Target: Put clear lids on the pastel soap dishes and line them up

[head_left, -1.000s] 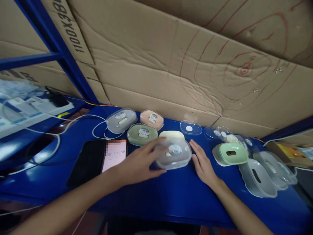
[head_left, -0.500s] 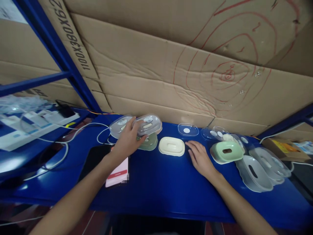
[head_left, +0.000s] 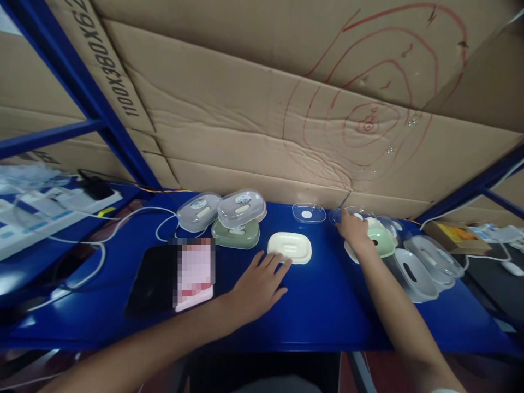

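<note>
A cream oval tray (head_left: 289, 245) with a raised rim lies flat on the blue table. My left hand (head_left: 260, 286) is open, fingers spread, its fingertips at the tray's near edge. Farther right, my right hand (head_left: 354, 232) reaches down over the clear plastic lids (head_left: 336, 216), fingers apart and partly hidden; whether it touches one I cannot tell. Just beside that hand sits a light green oval box (head_left: 382, 243) with a slot. Another clear lid (head_left: 309, 213) with a white round sticker lies behind the cream tray.
Lidded oval boxes (head_left: 241, 209) are grouped at the back left, one resting on a green one (head_left: 235, 234). Grey boxes (head_left: 413, 275) stand on the right. A pink-screened phone (head_left: 194, 273) and white cables (head_left: 102, 262) lie left. Cardboard (head_left: 229, 109) walls the back.
My left hand has left the lidded boxes at the back left and come right to the cream tray. My right hand has moved from beside the tray to the clear lids.
</note>
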### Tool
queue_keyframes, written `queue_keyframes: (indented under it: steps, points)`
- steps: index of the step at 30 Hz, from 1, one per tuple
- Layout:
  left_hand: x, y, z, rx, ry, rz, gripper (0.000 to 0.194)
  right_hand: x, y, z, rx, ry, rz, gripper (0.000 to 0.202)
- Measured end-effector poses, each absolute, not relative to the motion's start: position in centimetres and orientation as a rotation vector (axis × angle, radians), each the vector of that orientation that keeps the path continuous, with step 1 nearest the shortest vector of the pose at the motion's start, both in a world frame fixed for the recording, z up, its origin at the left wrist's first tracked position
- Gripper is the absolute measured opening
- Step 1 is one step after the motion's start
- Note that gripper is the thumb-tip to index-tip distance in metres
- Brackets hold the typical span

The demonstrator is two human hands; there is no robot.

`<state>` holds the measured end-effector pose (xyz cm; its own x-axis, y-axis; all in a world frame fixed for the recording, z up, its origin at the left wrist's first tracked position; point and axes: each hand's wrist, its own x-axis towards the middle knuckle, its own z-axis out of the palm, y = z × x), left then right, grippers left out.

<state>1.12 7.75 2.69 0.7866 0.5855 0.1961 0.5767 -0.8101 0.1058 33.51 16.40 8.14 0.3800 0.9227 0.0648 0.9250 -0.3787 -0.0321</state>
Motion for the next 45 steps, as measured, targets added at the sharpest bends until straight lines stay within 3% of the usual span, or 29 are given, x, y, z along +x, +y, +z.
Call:
queue_keyframes:
  steps: [5,8,10,14,19,24,29,34,39,45]
  points:
    - [2.1,8.1,3.8,2.976,0.945,0.246,0.033,32.0,13.5,7.8,-2.112,-1.921,0.066,0.039]
    - [1.9,8.5,3.8,2.977,0.954,0.236,0.019,31.2,11.0,6.7,-1.6,-1.714,0.346,0.031]
    - [1.6,8.6,3.5,2.968,0.975,0.272,0.016,31.1,9.6,5.8,-1.364,-1.503,0.537,0.035]
    - [1.1,8.5,2.6,2.937,0.971,0.433,0.016,31.5,7.3,4.6,-1.515,-1.536,0.526,0.044]
    - [1.0,8.9,2.3,2.916,0.994,0.478,0.015,34.7,4.0,4.5,-1.631,-2.002,-0.034,0.046]
    - [0.7,9.5,2.7,2.892,1.052,0.503,0.017,42.0,1.3,2.5,-1.833,-2.124,-0.35,0.068]
    - [0.8,9.4,3.1,2.869,1.032,0.569,0.019,45.8,1.6,3.3,-1.716,-2.274,-0.349,0.051]
    - [0.7,9.6,3.7,2.742,1.078,0.755,0.016,37.7,1.7,6.7,-1.461,-2.268,-0.42,0.05]
    - [0.5,9.8,4.0,2.721,1.159,0.785,0.02,27.5,0.7,5.1,-1.037,-2.592,-0.197,0.049]
    - [0.7,9.1,3.1,2.895,1.148,0.337,0.012,27.8,3.3,3.9,-1.45,-2.357,-0.199,0.04]
